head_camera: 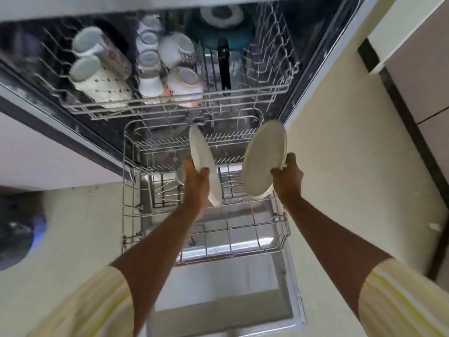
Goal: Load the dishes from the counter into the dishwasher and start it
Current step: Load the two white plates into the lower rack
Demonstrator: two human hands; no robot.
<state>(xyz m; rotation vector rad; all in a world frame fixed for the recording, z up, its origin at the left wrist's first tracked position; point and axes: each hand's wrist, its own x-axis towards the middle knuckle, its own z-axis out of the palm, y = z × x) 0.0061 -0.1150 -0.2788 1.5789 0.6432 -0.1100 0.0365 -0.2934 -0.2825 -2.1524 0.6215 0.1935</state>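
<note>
Pale yellow sleeves [85, 307] and bare forearms are stretched out over the dishwasher door [218, 300], which is lowered, with a white plate gripped in each hand.

The left plate [202, 152] is held almost edge-on by the left hand [196, 183], fingers [189, 165] curled round its lower rim. The right plate [263, 156] is tilted face-on and pinched at its edge by the right hand [288, 177]. Both are held above the pulled-out lower rack [243, 251], seemingly clear of its tines, though blur leaves that uncertain. Mugs [102, 57] are seen base-up in the upper rack [170, 103].

Cups [102, 69] are lying in the upper rack [267, 93]; before it the lower rack [267, 227] is sitting over the door [218, 300], the left plate [201, 156] and right plate [263, 159] above it.
</note>
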